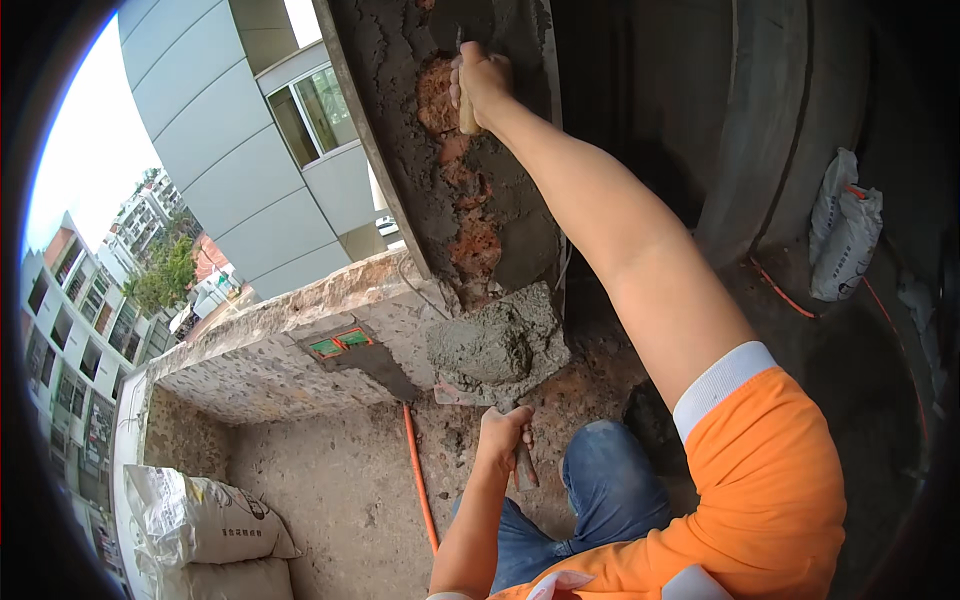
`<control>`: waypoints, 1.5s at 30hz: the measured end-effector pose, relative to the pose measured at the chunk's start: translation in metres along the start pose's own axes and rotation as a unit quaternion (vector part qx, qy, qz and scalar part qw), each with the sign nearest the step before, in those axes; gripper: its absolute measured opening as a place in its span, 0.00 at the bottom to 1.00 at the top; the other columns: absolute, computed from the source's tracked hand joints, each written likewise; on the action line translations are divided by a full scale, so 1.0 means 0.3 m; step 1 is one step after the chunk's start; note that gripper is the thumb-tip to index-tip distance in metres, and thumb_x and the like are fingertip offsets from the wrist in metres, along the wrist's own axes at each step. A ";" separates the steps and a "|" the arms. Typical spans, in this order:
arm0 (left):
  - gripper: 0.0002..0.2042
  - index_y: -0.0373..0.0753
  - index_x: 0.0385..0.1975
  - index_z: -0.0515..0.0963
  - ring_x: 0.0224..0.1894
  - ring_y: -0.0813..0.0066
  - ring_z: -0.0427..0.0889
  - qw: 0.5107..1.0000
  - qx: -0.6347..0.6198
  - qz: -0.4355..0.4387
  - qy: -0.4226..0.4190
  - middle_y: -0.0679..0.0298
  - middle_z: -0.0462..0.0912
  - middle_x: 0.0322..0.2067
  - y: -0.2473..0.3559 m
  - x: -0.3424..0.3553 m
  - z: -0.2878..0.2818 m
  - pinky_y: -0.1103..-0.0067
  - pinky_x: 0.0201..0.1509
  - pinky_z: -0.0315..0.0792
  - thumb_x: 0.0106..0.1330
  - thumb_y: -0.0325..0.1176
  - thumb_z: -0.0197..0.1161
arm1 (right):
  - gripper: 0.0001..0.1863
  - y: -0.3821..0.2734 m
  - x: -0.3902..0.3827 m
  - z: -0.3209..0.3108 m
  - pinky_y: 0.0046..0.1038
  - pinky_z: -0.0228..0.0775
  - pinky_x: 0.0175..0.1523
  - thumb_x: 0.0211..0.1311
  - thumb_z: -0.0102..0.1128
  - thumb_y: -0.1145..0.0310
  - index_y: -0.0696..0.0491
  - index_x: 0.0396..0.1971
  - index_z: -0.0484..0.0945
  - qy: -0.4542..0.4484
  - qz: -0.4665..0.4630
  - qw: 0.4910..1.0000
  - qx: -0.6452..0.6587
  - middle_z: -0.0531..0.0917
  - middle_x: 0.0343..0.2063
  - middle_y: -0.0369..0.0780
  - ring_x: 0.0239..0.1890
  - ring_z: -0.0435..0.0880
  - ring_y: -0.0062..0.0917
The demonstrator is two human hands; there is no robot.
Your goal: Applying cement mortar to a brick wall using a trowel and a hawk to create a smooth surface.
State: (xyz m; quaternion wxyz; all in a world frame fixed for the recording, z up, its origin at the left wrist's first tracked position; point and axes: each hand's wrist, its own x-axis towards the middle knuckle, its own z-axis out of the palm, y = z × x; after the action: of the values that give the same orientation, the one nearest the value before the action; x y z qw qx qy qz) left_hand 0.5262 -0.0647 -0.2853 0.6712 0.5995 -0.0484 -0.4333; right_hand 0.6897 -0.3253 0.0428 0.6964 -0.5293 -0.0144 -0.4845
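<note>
My left hand [503, 436] is closed round the handle of a mortar hawk [457, 396], held low in front of the wall pier. A thick heap of wet grey mortar [488, 343] covers most of its plate. Higher up, my right arm reaches to the pier, and my right hand [484, 80] grips a trowel by its pale wooden handle [468, 120]. The trowel's blade cannot be made out against the dark surface. Wet mortar [388, 120] coats much of the pier, while a ragged strip of red brick [474, 248] shows down its middle.
Left of the pier runs a low rough parapet [270, 345] with a green-and-orange box [340, 342] set in it; buildings stand beyond. An orange conduit [417, 480] crosses the floor. White sacks lie at lower left [215, 520], and another sack [845, 230] stands at right.
</note>
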 end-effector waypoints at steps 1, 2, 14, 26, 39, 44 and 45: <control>0.09 0.35 0.18 0.71 0.11 0.75 0.69 1.000 -0.003 0.007 0.013 0.66 0.70 0.14 -0.004 0.003 -0.013 0.77 0.14 0.65 0.60 0.25 0.61 | 0.14 0.010 -0.001 0.013 0.29 0.64 0.17 0.60 0.52 0.60 0.56 0.24 0.71 -0.007 0.012 1.000 0.024 0.73 0.14 0.39 0.11 0.71 0.25; 0.09 0.35 0.18 0.71 0.10 0.75 0.69 1.000 -0.005 0.014 0.024 0.65 0.71 0.13 -0.008 0.009 -0.024 0.78 0.13 0.64 0.60 0.25 0.60 | 0.14 0.020 -0.010 0.010 0.29 0.64 0.17 0.60 0.52 0.60 0.56 0.24 0.71 -0.007 0.015 1.000 0.025 0.73 0.14 0.39 0.11 0.71 0.25; 0.10 0.34 0.18 0.71 0.11 0.75 0.70 0.999 0.014 0.001 0.034 0.65 0.71 0.13 -0.029 0.030 -0.058 0.77 0.13 0.65 0.60 0.26 0.61 | 0.17 0.175 -0.092 -0.072 0.26 0.63 0.16 0.63 0.53 0.58 0.56 0.23 0.71 0.027 -0.011 1.000 -0.008 0.72 0.12 0.37 0.10 0.70 0.22; 0.08 0.33 0.19 0.71 0.10 0.75 0.68 0.997 -0.076 0.020 -0.015 0.65 0.70 0.13 0.085 0.145 -0.028 0.77 0.12 0.65 0.59 0.25 0.61 | 0.18 0.084 -0.666 -0.431 0.26 0.61 0.15 0.64 0.47 0.59 0.58 0.23 0.72 -0.291 0.344 0.774 -0.445 0.71 0.14 0.36 0.10 0.69 0.19; 0.09 0.35 0.18 0.71 0.10 0.75 0.69 0.999 -0.027 0.022 -0.024 0.65 0.70 0.14 0.042 0.105 0.048 0.77 0.13 0.66 0.59 0.25 0.61 | 0.22 0.017 -0.285 -0.440 0.46 0.70 0.48 0.67 0.44 0.53 0.60 0.37 0.75 0.118 -0.088 0.782 -0.605 0.82 0.36 0.54 0.42 0.79 0.55; 0.12 0.36 0.14 0.69 0.09 0.74 0.68 1.000 0.019 0.024 -0.007 0.65 0.69 0.10 0.021 0.107 0.056 0.76 0.12 0.65 0.57 0.26 0.61 | 0.23 0.025 -0.467 -0.548 0.45 0.71 0.50 0.66 0.46 0.51 0.60 0.40 0.76 0.116 -0.061 0.730 -0.671 0.81 0.40 0.55 0.45 0.80 0.51; 0.12 0.36 0.13 0.69 0.08 0.73 0.67 0.999 0.025 0.030 -0.009 0.63 0.69 0.09 0.008 0.119 0.045 0.76 0.12 0.64 0.57 0.26 0.61 | 0.23 0.034 -0.535 -0.586 0.45 0.71 0.50 0.66 0.46 0.51 0.60 0.40 0.76 0.105 -0.049 0.729 -0.675 0.81 0.40 0.55 0.45 0.80 0.51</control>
State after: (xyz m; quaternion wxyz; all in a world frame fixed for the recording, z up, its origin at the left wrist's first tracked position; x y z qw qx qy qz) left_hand 0.5418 -0.0982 -0.2957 0.6684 0.6106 -0.0830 -0.4166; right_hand 0.5250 -0.3518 -0.1275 0.1281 -0.8044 0.3636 -0.4521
